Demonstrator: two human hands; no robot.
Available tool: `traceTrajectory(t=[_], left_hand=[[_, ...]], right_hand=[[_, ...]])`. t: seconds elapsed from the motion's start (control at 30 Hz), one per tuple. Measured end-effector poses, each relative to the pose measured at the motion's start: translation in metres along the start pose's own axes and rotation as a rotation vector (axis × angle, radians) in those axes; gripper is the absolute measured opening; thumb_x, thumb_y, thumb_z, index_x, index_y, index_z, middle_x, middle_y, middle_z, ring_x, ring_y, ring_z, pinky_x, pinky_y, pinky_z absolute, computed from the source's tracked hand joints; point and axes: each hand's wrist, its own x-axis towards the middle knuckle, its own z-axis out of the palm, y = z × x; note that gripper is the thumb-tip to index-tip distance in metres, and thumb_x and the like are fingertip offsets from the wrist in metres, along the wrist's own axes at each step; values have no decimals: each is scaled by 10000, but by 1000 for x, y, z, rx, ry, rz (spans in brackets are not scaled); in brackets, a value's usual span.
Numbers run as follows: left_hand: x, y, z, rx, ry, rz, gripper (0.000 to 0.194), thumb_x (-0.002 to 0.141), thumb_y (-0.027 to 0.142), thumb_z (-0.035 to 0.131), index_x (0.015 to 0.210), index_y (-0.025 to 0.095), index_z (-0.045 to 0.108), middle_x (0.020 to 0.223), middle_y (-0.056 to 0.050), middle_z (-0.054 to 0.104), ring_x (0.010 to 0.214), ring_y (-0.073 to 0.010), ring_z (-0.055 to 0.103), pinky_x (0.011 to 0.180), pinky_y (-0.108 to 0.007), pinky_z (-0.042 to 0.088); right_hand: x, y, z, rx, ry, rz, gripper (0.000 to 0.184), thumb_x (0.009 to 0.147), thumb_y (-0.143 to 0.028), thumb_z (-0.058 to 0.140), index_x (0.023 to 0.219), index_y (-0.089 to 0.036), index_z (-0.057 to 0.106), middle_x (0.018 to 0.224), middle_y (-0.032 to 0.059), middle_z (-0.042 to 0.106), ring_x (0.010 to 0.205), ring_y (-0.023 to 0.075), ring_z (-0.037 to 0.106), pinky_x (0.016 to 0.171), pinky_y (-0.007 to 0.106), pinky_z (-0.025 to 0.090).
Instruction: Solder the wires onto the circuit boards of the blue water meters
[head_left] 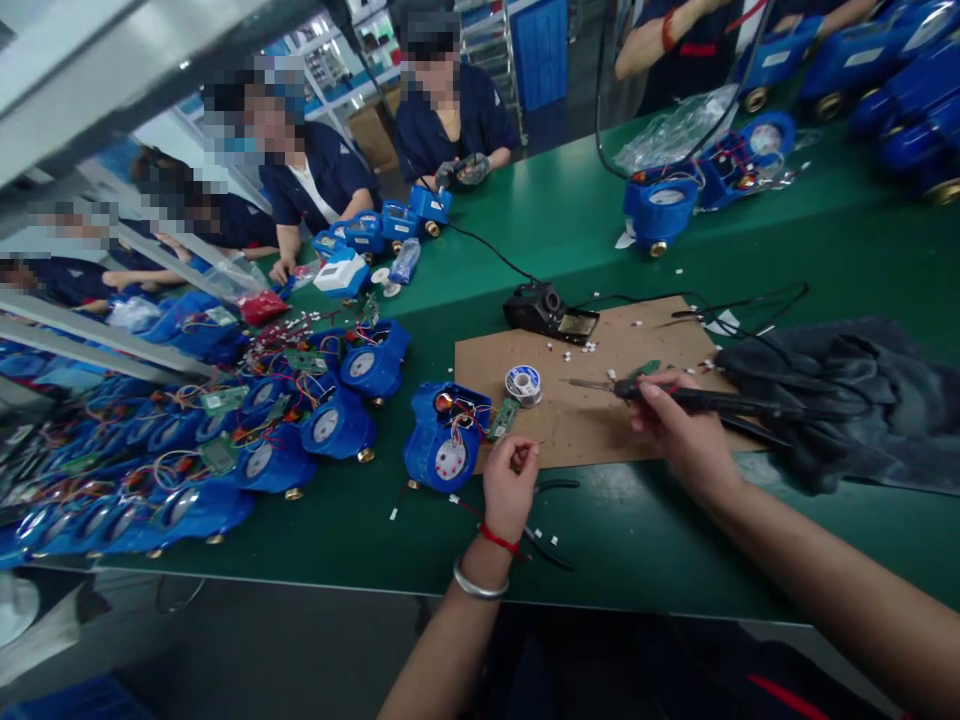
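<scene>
In my right hand (pixel 686 430) is a soldering iron (pixel 712 402), its tip pointing left over the brown cardboard sheet (pixel 480 362). My left hand (pixel 510 485) is closed in a pinch at the sheet's near edge; what it holds, if anything, is too small to make out. Just beyond those fingers lies a small green circuit board (pixel 505 418). It sits beside an open blue meter (pixel 448 440) with a white round dial and wires. A solder spool (pixel 523 385) rests on the cardboard between my hands.
A black soldering stand (pixel 551 312) stands at the cardboard's far edge. Rows of blue meters (pixel 259 460) with loose wires fill the left. A dark cloth (pixel 855 400) lies right. Black-handled pliers (pixel 551 550) lie near my left wrist. Several co-workers sit across the green table (pixel 525 220).
</scene>
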Motion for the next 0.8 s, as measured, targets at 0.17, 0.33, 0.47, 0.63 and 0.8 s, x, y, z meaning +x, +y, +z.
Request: traceTrajectory(t=[0.17, 0.33, 0.47, 0.63, 0.8], left_hand=[[0, -1, 3, 4, -13, -44, 80, 823, 221, 551, 776, 164, 582, 730, 4, 544, 681, -120, 480, 648, -231, 386], [1, -3, 4, -4, -18, -71, 65, 816, 199, 546, 774, 164, 581, 732, 1, 551, 670, -118, 480, 639, -227, 387], [1, -5, 5, -17, -8, -80, 73, 817, 219, 551, 778, 168, 586, 733, 3, 554, 671, -118, 483, 645, -225, 388], [0, -7, 6, -44, -5, -102, 78, 819, 239, 556, 793, 170, 585, 740, 2, 555, 675, -119, 485, 654, -224, 390], [0, -7, 7, -45, 4, -97, 86, 823, 244, 557, 787, 169, 578, 736, 2, 552, 661, -115, 475, 644, -224, 387]], right_hand=[[-17, 6, -3, -126, -156, 71, 208, 829, -438, 590, 884, -249, 521, 628, -15, 608, 477, 124, 560, 424, 229, 437], [-16, 5, 1, -159, -247, 15, 193, 854, -419, 564, 846, -231, 522, 575, -30, 583, 427, 103, 511, 414, 225, 388], [-17, 4, 1, -163, -261, 2, 194, 856, -405, 570, 846, -217, 526, 570, -34, 579, 425, 89, 506, 412, 211, 373], [-18, 6, 1, -160, -279, 18, 204, 850, -399, 582, 856, -202, 527, 572, -37, 580, 421, 80, 504, 414, 199, 384], [-18, 8, 1, -169, -285, 11, 203, 847, -396, 585, 863, -200, 535, 573, -35, 580, 425, 82, 510, 420, 200, 396]])
